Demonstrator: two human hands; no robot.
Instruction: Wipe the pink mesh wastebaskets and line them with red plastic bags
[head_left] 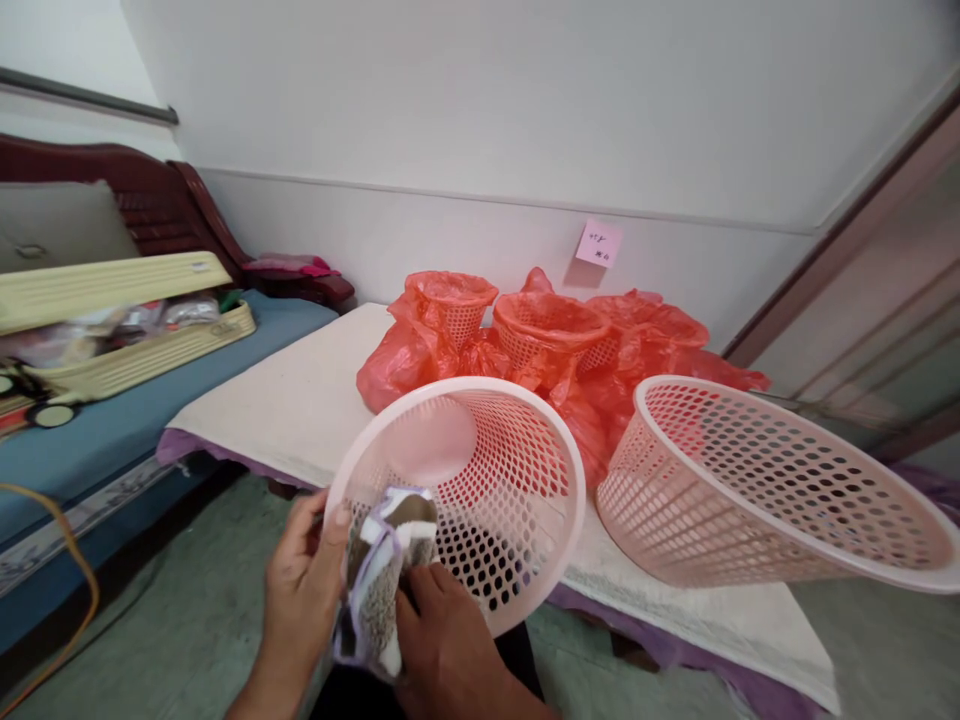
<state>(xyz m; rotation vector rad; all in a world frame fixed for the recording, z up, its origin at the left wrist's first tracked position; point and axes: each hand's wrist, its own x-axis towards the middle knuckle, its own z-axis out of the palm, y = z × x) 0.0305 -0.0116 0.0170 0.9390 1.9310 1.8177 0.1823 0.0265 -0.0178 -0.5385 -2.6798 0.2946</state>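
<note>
A pink perforated plastic basket (510,480) is tipped on its side with its mouth toward me, at the near edge of the table. My left hand (300,590) grips its near rim, thumb over the edge, and also touches a brown, white and purple cloth (379,580). My right hand (442,640) is closed on that cloth, pressing it against the basket's rim. A second pink basket (757,490) lies tilted on the table just to the right.
Three baskets lined with red plastic bags (551,335) stand at the back of the cream-covered table (300,400). A pink note (598,244) sticks on the wall. At left, a blue-cushioned bench (112,430) holds an open yellow case (120,330).
</note>
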